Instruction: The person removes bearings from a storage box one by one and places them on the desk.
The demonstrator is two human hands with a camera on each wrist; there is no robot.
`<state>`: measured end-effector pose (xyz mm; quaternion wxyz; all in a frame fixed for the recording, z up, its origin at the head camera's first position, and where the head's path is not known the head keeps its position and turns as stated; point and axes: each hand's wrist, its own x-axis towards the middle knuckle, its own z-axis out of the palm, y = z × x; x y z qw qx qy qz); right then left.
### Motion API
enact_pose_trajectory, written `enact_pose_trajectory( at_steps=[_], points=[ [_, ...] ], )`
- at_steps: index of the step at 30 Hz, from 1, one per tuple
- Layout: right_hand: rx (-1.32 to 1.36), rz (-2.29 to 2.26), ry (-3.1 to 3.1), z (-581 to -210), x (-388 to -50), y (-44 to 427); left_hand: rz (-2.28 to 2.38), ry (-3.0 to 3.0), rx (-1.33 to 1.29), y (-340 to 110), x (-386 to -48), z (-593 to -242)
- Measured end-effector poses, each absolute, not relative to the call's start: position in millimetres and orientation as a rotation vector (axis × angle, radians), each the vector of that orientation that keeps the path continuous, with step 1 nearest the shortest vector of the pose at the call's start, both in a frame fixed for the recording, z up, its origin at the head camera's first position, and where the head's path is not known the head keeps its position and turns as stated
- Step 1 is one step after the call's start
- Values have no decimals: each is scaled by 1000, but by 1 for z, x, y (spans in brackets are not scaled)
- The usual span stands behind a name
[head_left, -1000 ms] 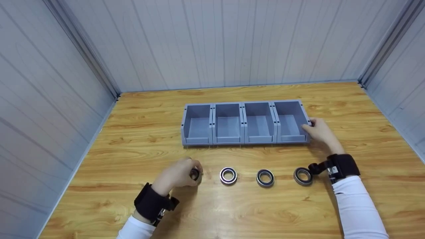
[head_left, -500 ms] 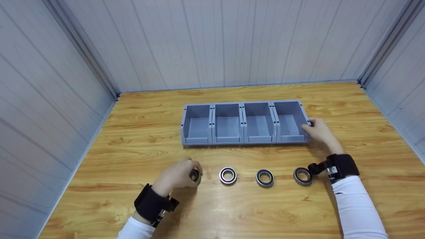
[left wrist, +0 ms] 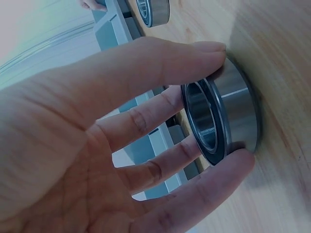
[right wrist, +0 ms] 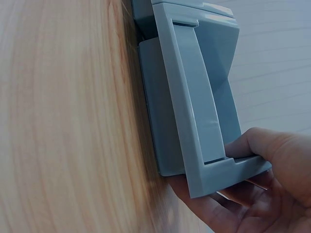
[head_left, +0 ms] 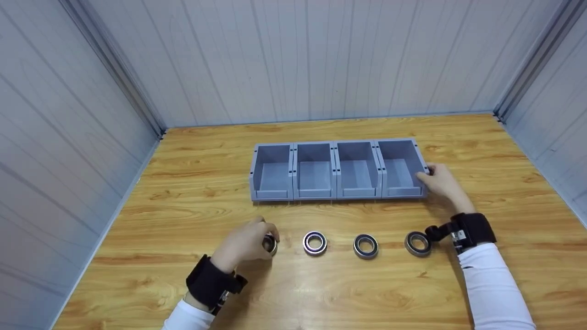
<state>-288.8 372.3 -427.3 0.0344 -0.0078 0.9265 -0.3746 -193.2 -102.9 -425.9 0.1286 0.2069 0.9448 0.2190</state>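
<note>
My left hand (head_left: 246, 241) grips a ball bearing (left wrist: 238, 109), a steel ring with a black seal, between thumb and fingers. In the left wrist view the bearing lies on or just over the wooden table; which one I cannot tell. My right hand (head_left: 441, 182) holds the right side wall of a grey bin (right wrist: 194, 97), thumb inside and fingers outside. That bin is the rightmost of a joined row of grey bins (head_left: 316, 193). Three more bearings lie flat in a line: one near the left hand (head_left: 315, 243), a middle bearing (head_left: 366, 256), and a right bearing (head_left: 418, 253) beside the right wrist camera.
The wooden table (head_left: 151, 220) carries everything. A white panel wall (head_left: 312, 68) rises behind the bins, with side walls at left (head_left: 69, 137) and right. The bin row stands behind the line of bearings.
Both hands keep almost the same place. The bearing in my left hand has tilted slightly, showing more of its steel rim. The bins and other bearings have not visibly moved.
</note>
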Motion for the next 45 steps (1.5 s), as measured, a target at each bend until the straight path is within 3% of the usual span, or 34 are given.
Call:
enact_pose_trajectory(
  at_steps=[45],
  points=[
    [1,-1135,2827,-428,-289,373,691,2746,520,-106,-190,-432]
  ],
)
